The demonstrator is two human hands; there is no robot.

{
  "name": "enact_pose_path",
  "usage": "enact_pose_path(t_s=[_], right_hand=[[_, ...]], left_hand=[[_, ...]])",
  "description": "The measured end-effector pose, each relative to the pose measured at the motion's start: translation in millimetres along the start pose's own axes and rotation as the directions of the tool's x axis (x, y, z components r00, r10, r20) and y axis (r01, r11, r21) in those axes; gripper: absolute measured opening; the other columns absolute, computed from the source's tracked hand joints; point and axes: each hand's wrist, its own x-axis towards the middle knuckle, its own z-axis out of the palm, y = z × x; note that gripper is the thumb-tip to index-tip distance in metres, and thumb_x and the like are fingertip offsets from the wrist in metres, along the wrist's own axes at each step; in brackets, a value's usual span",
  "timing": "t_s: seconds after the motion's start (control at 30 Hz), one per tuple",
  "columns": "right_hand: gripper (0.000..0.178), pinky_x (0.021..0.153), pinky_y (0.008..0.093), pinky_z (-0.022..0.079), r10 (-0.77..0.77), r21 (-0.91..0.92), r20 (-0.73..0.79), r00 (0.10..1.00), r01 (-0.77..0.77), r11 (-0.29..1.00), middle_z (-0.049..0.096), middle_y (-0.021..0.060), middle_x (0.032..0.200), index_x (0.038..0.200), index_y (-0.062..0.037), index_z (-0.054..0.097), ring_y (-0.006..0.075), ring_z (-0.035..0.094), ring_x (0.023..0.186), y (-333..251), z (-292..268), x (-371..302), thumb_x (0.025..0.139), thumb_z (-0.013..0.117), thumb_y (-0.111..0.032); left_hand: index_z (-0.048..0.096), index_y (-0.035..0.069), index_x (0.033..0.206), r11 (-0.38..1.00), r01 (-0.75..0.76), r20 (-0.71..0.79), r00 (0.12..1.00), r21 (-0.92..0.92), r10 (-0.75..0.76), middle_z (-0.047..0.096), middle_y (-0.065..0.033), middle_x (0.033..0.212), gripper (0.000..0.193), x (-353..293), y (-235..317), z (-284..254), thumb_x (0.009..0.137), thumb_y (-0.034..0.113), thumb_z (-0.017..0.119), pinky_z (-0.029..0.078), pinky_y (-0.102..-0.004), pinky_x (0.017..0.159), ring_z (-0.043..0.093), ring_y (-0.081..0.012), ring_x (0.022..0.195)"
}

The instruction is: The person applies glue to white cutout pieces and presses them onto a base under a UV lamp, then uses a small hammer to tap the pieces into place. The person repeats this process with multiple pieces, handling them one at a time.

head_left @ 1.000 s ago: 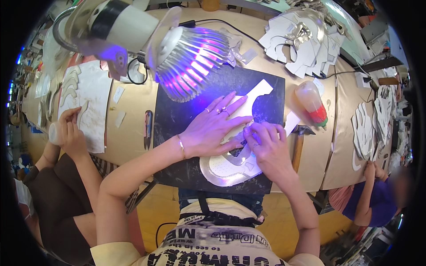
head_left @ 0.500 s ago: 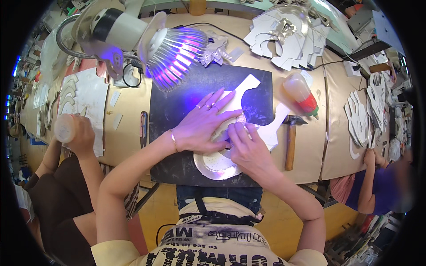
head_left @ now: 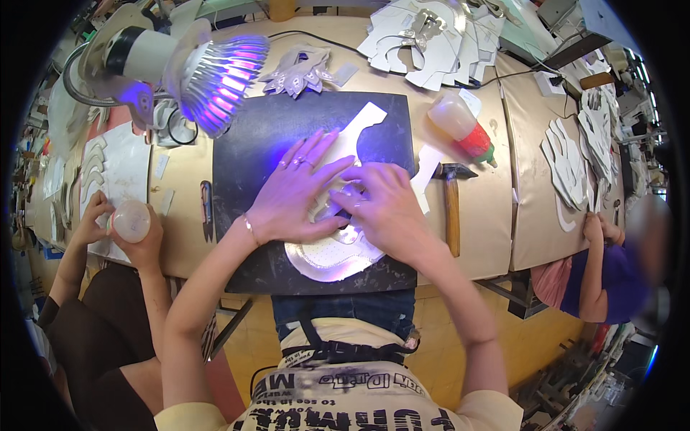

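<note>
A white curved piece (head_left: 323, 264) with small dots and a shiny edge, like part of a shoe upper, lies on a dark cutting board (head_left: 248, 129). My left hand (head_left: 291, 197) is laid flat on it, fingers spread, wearing rings and a bracelet. Beside it, my right hand (head_left: 392, 205) reaches over the middle of the piece with bent fingers, thumb and fingertips together at an inner edge. Those fingers partly cover that edge, and whether they grip anything smaller is hidden. Violet light falls on the hands and the piece.
A lamp (head_left: 226, 82) overhangs the far left. Right of the board are a glue bottle (head_left: 460, 126) and a hammer (head_left: 451, 208); left, a dark slim tool (head_left: 207, 208). White cut pieces (head_left: 431, 36) are piled at the back. People sit either side; the left one holds a translucent container (head_left: 131, 220).
The whole view has shifted, so the bench appears further left. My right hand has turned, its knuckles now higher and closer to my left hand. The left person has lowered the container, using both hands.
</note>
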Motion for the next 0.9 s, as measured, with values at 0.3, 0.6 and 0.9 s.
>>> enact_pose_path(t_s=[0.3,0.6,0.9], right_hand=[[0.059,0.103,0.0492,0.037,0.785,-0.179,-0.302,0.541,-0.841,0.511,0.045,0.0247,0.138,0.138,0.0068,0.052,0.0399,0.043,0.123,24,-24,-110,0.093,0.069,-0.028],[0.029,0.070,0.0255,0.045,0.871,0.438,-0.163,0.463,-0.757,0.485,0.062,0.0085,0.092,0.120,0.0008,0.057,0.0134,0.056,0.081,25,-41,-113,0.099,0.064,-0.017],[0.039,0.064,0.0236,0.046,0.468,0.112,-0.544,0.697,-0.492,0.863,0.070,0.0053,0.094,0.134,0.0040,0.058,0.0084,0.056,0.069,-33,-70,-89,0.095,0.062,0.001]], left_hand=[[0.054,0.011,0.140,0.962,0.265,-0.192,0.943,-0.065,-0.272,0.029,-0.0252,0.157,0.072,-72,42,0,0.085,0.055,0.070,0.016,-0.0595,0.119,0.027,-0.0442,0.146],[0.051,0.007,0.142,0.908,0.370,-0.290,0.863,-0.195,-0.414,0.027,-0.0320,0.155,0.075,-83,51,15,0.083,0.046,0.075,0.025,-0.0579,0.116,0.031,-0.0482,0.142],[0.055,0.008,0.138,0.915,0.351,-0.301,0.867,-0.198,-0.397,0.033,-0.0286,0.154,0.071,-85,49,16,0.082,0.045,0.076,0.025,-0.0580,0.116,0.038,-0.0440,0.140]])
